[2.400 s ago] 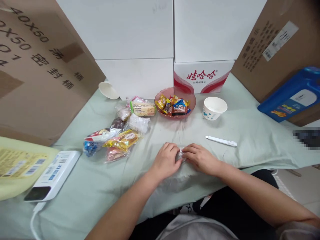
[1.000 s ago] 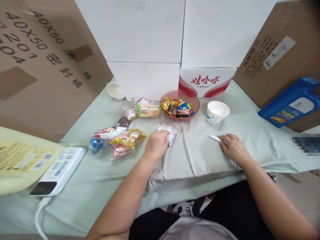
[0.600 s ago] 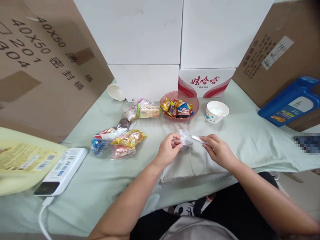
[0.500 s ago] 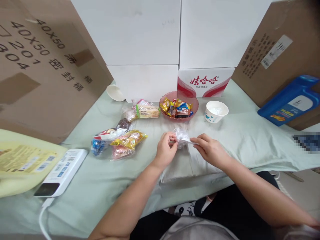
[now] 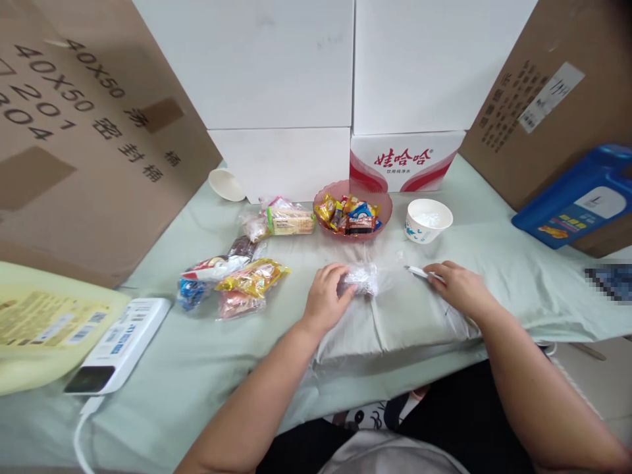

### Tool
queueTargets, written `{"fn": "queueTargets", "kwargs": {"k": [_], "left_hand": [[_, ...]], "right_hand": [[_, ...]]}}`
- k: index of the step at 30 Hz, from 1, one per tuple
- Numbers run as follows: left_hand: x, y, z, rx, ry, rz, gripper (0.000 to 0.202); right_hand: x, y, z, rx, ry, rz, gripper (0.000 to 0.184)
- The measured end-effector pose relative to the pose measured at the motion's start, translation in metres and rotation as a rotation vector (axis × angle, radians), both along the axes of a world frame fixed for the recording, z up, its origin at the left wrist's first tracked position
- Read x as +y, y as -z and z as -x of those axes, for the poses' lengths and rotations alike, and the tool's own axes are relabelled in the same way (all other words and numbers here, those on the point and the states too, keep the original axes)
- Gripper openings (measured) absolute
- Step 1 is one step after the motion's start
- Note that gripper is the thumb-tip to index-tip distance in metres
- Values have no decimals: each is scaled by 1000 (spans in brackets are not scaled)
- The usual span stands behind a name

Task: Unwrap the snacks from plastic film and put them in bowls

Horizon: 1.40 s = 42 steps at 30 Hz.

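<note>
My left hand (image 5: 326, 295) is closed on the near side of a crinkled clear plastic packet (image 5: 364, 279), its thumb and fingers around the left end. What the packet contains is hard to make out. To the right, my right hand (image 5: 457, 286) grips a slim white tool (image 5: 419, 270) with a dark tip that points left. The tool is apart from the packet, and its exact kind does not show. A small clear scrap (image 5: 399, 255) lies between the two hands, near the tool's tip.
Behind my hands stand a pink bowl (image 5: 320, 227) of wrapped sweets and a white paper cup (image 5: 425, 230). Wrapped snacks (image 5: 251, 278) lie at left, near a white power bank (image 5: 121, 345). White boxes (image 5: 276, 66) and a blue bottle (image 5: 575, 197) stand around.
My right hand has moved right with the white tool, away from the packet. My left hand stays on the packet, which now lies more exposed.
</note>
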<state>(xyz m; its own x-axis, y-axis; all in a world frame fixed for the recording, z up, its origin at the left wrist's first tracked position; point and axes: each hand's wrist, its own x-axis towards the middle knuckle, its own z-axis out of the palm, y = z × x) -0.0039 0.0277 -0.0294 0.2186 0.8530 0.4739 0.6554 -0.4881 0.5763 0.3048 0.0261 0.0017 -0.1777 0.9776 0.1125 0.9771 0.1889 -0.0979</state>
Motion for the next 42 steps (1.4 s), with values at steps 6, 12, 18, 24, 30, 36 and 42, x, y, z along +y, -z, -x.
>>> {"fn": "queueTargets", "kwargs": {"k": [6, 12, 18, 24, 30, 36, 42], "left_hand": [[-8, -3, -7, -18, 39, -51, 16], [-15, -8, -9, -337, 95, 130, 20], [4, -12, 22, -643, -164, 307, 11], [-10, -29, 37, -429, -222, -404, 11], [-23, -24, 3, 319, 275, -239, 35], [-6, -11, 6, 532, -43, 37, 46], [-12, -39, 21, 478, 45, 192, 15]], "right_hand": [[2, 12, 15, 355, -67, -323, 29], [-15, 6, 56, 437, -542, -248, 59], [-16, 13, 52, 462, -387, -142, 20], [-12, 9, 51, 725, -135, -315, 15], [4, 18, 47, 674, 49, -484, 25], [-14, 8, 53, 604, -297, -429, 21], [-14, 9, 54, 466, -284, -49, 37]]}}
